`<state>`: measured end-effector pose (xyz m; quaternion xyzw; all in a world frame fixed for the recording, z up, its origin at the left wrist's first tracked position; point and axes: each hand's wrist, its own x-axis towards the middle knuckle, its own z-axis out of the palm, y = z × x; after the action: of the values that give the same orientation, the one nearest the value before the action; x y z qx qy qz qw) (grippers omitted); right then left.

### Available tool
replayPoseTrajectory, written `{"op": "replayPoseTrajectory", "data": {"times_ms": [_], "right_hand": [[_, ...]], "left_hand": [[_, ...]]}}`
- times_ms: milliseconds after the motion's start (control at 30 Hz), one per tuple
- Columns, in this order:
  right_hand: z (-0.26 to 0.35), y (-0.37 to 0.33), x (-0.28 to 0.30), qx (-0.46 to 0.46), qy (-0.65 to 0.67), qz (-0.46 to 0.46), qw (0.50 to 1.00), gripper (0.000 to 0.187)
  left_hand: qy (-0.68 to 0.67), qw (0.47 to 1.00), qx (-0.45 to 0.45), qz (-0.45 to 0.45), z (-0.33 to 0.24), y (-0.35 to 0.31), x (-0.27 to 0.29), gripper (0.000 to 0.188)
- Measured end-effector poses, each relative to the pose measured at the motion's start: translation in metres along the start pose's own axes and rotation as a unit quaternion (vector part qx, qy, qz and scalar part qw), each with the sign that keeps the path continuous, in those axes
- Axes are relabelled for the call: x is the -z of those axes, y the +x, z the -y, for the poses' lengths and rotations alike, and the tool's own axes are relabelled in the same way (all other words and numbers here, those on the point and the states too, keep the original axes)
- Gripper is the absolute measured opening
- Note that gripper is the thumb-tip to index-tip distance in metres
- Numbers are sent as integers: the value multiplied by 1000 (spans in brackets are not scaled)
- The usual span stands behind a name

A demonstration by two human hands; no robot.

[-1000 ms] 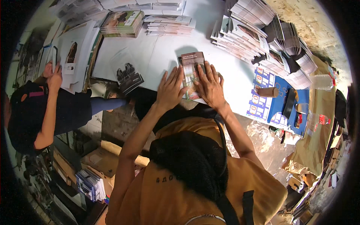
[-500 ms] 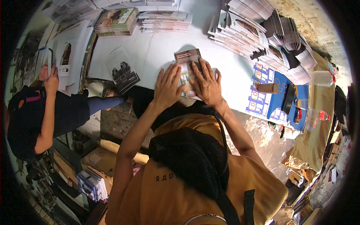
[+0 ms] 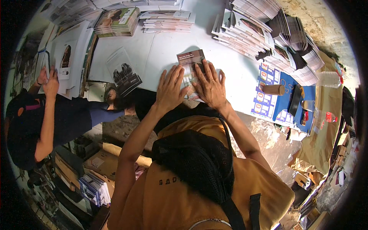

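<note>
A co-worker's hands [image 3: 51,82] are shifting slightly since the earlier frame, while the left hand [image 3: 169,91] and right hand [image 3: 213,89] are lying flat, each grip wide, over the booklet [image 3: 190,57] near the table's [image 3: 163,51] front edge, apparently steadying its sides.

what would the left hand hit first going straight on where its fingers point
Past the booklet at its thumb, the left hand would most likely meet the low stack of booklets across the white tabletop; fisheye bending blurs the exact line.
</note>
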<state>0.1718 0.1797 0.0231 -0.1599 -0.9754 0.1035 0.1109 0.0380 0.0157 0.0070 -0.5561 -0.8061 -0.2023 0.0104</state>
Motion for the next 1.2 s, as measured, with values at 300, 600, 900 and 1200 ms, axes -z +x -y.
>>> {"op": "replayPoseTrajectory", "data": {"times_ms": [300, 600, 900, 1200], "right_hand": [[-1, 0, 3, -4, 0, 14, 1000, 66], [-120, -80, 98, -256, -6, -489, 834, 96], [-167, -72, 60, -161, 186, -235, 941, 47], [-76, 48, 38, 135, 27, 15, 990, 54]], "left_hand": [[8, 1000, -8, -5, -5, 3, 4, 64], [11, 1000, -2, -5, -6, 1, 8, 67], [5, 1000, -7, -1, -5, 4, 8, 66], [28, 1000, -2, 11, -10, 5, 10, 67]]}}
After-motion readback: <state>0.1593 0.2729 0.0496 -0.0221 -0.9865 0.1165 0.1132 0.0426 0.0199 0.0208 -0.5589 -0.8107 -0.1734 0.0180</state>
